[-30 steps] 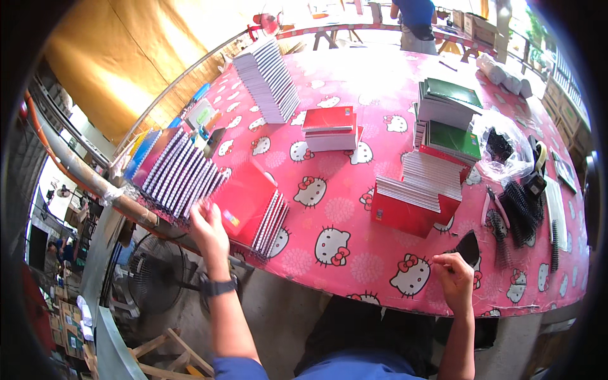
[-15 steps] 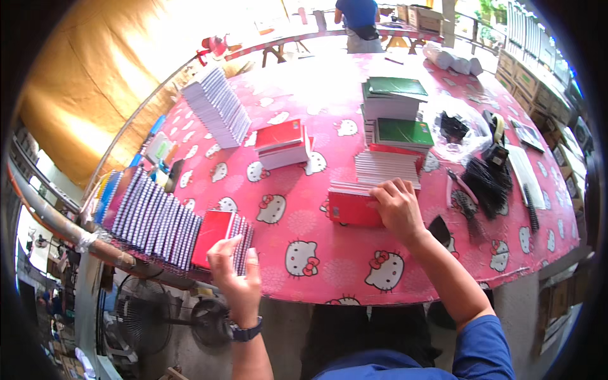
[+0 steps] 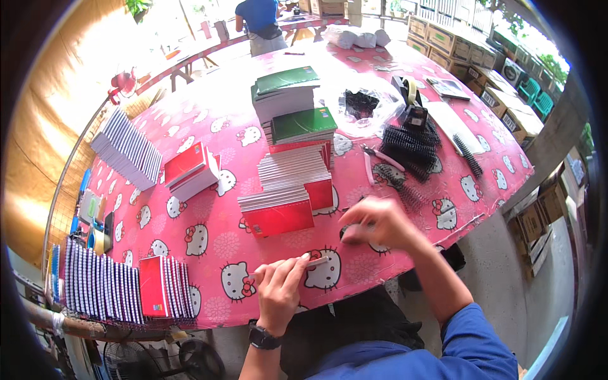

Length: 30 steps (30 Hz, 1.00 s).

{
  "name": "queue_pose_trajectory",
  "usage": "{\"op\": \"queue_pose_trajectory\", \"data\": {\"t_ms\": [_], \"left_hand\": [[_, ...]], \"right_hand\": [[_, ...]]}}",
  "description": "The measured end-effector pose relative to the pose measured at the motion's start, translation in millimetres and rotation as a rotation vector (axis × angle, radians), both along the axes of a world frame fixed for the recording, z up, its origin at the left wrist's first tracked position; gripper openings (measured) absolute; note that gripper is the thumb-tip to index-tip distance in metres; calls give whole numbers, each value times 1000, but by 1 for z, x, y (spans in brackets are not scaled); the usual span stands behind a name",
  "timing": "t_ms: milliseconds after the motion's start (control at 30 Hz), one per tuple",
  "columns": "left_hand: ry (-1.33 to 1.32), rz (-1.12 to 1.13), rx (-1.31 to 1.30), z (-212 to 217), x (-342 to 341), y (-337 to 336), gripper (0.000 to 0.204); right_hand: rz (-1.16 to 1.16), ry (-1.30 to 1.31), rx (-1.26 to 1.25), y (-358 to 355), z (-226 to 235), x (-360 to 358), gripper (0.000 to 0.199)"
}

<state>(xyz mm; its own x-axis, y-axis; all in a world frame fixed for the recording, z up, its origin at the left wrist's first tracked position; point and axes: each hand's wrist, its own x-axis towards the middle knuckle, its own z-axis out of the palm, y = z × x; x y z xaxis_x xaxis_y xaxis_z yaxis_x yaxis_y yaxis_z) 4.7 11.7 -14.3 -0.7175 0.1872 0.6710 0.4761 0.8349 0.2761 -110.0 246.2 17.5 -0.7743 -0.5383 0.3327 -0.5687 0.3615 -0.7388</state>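
Observation:
My left hand (image 3: 280, 288) is closed on a thin notebook (image 3: 316, 261), seen almost edge-on, above the table's near side. My right hand (image 3: 386, 221) is blurred by motion, over a dark object on the table, and its fingers cannot be made out. Just beyond my hands stands a row of red-covered notebooks (image 3: 278, 218) with white page edges up. Green-covered notebooks (image 3: 304, 125) are piled behind it. Right of these lie pink-handled pliers (image 3: 387, 159) and a heap of black spiral binding coils (image 3: 408, 151).
Spiral-bound notebooks (image 3: 104, 285) line the near left edge beside a red notebook (image 3: 152, 288). A tall notebook stack (image 3: 126, 152) and a small red stack (image 3: 190, 171) stand left. A tape dispenser (image 3: 415, 114) and plastic bag (image 3: 373, 104) are far right. Another person (image 3: 259, 22) stands behind.
My left hand has moved right from the notebooks at the left edge and now grips a thin notebook. My right hand has left the red row and moved toward me. The view has shifted right.

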Motion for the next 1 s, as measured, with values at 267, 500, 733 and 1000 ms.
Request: {"op": "queue_pose_trajectory", "data": {"t_ms": [267, 500, 733, 1000], "left_hand": [[-51, 34, -70, 9, -2, 16, 39], [-63, 25, -35, -1, -1, 13, 36], [-92, 58, -3, 1, 0, 14, 34], [-98, 30, -34, 4, -2, 15, 32]], "right_hand": [[-647, 255, 291, 93, -65, -70, 20], [-743, 305, 235, 93, -62, -73, 14], [-604, 188, -87, 39, -21, -26, 25], [-300, 163, 57, -68, -37, 47, 54]]}}
